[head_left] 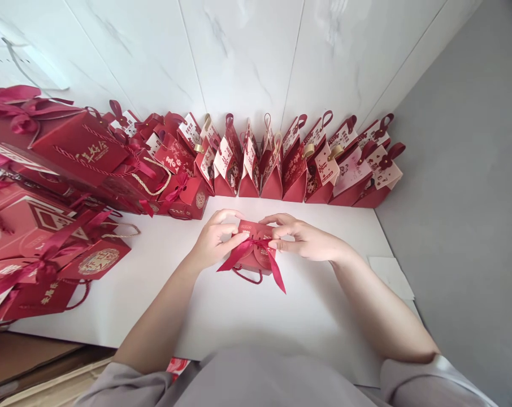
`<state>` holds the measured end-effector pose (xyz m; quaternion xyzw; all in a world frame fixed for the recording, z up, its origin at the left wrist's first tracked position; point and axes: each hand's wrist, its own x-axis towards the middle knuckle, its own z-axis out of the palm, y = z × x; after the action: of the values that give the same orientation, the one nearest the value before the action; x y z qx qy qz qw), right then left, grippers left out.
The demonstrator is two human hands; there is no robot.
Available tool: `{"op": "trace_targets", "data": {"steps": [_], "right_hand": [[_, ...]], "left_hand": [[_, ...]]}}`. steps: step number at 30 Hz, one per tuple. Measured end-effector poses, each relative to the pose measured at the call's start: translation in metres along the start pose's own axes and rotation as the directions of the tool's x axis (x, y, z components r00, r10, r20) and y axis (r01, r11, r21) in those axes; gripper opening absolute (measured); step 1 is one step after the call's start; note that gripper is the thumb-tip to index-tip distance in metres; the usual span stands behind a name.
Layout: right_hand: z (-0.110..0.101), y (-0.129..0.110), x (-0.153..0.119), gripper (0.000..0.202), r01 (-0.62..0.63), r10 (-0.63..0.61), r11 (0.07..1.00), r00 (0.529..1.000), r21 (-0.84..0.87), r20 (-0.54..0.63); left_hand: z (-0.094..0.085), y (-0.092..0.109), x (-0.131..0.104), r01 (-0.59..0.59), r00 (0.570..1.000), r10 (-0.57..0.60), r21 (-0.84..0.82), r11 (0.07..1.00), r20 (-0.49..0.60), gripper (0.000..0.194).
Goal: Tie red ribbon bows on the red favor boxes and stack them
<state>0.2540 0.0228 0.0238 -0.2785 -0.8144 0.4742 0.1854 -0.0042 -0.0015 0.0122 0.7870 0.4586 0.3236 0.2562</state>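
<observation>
On the white table [222, 316], a box [252, 258] sits between the left hand [216, 240] and right hand [304, 237], which both pinch its ribbon [235, 255] with hardly a gap, maybe to keep it steady, but hide some of the box, and the left pile [27, 223] is cut off.

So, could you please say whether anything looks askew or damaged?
Nothing looks damaged or spilled. The piled boxes at left sit at mixed angles, unlike the neat row by the wall; the held box looks intact.
</observation>
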Motion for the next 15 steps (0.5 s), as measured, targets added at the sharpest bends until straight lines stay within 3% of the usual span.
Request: {"op": "trace_targets", "data": {"steps": [2, 5, 11, 13, 15], "right_hand": [[0.000, -0.002, -0.001, 0.032, 0.008, -0.008, 1.000, 0.999, 0.016, -0.031], [-0.001, -0.004, -0.003, 0.036, -0.019, 0.023, 0.998, 0.998, 0.057, -0.058], [-0.003, -0.001, -0.001, 0.035, -0.057, 0.066, 0.992, 0.995, 0.113, -0.076], [-0.002, 0.001, 0.000, 0.034, -0.046, 0.054, 0.992, 0.996, 0.113, -0.066], [-0.002, 0.001, 0.001, 0.029, -0.038, 0.044, 0.994, 0.998, 0.102, -0.055]], "left_hand": [[0.001, 0.001, 0.000, 0.047, 0.996, -0.050, -0.045, 0.998, -0.073, 0.016], [-0.005, 0.007, -0.001, 0.141, 0.985, -0.139, 0.009, 0.990, -0.100, 0.019], [-0.022, 0.024, -0.009, 0.268, 0.950, -0.292, 0.189, 0.945, 0.112, 0.047], [-0.026, 0.026, -0.013, 0.329, 0.899, -0.374, 0.210, 0.921, 0.227, 0.052], [-0.030, 0.026, -0.015, 0.403, 0.814, -0.451, 0.203, 0.892, 0.366, 0.054]]}}
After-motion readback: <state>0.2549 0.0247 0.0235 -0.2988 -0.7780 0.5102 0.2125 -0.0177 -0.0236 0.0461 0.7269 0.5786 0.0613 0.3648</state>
